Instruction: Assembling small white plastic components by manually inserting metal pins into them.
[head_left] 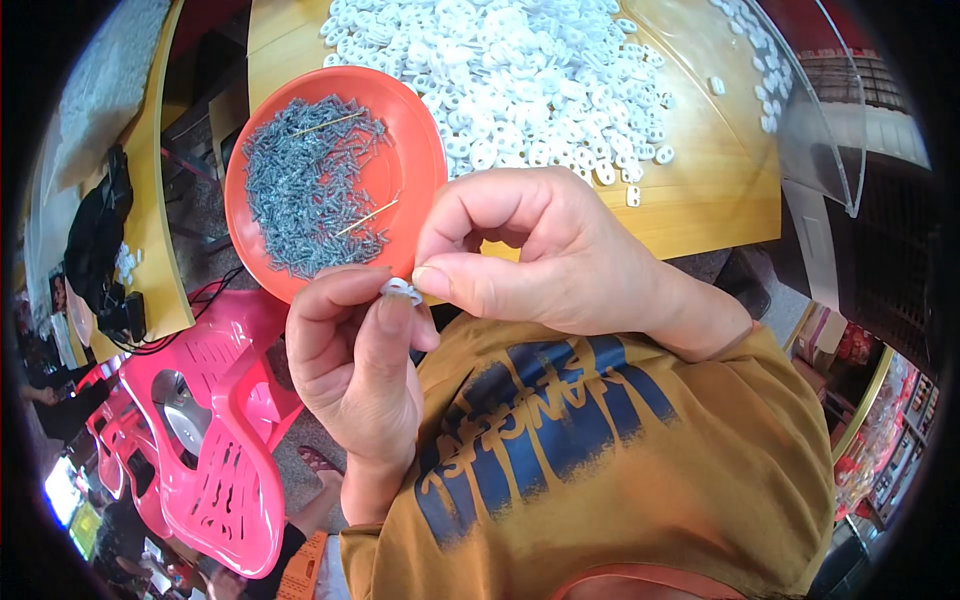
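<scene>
- Left hand [357,372]: we find it raised in front of the chest, its fingers closed on a small white piece [402,291] between thumb and forefinger.
- Right hand [550,260]: we observe it bent in from the right, thumb and forefinger drawn close together. The thumb tip meets the right end of the white piece; we cannot tell whether these fingers are fully closed or grip anything of their own.
- Position of the held piece: we place it between the two hands, just beside the lower right rim of the plate as seen from above.
- Plate [408,135]: round, orange-red, set to the left. We note a dense spread of small grey screws [300,180] covering most of its left and middle; its right side shows bare.
- Among the screws we record two thin pale sticks, an upper stick [330,124] and a lower stick [368,217], both slanting.
- Bench [735,200]: yellow wood. We see a large heap of white oval pieces [500,80] on it, many with two holes, thinning toward the near edge.
- Right end of the bench: we note a clear plastic panel [825,120], with further white pieces beside it.
- Lower left: we record a pink plastic chair [230,490].
</scene>
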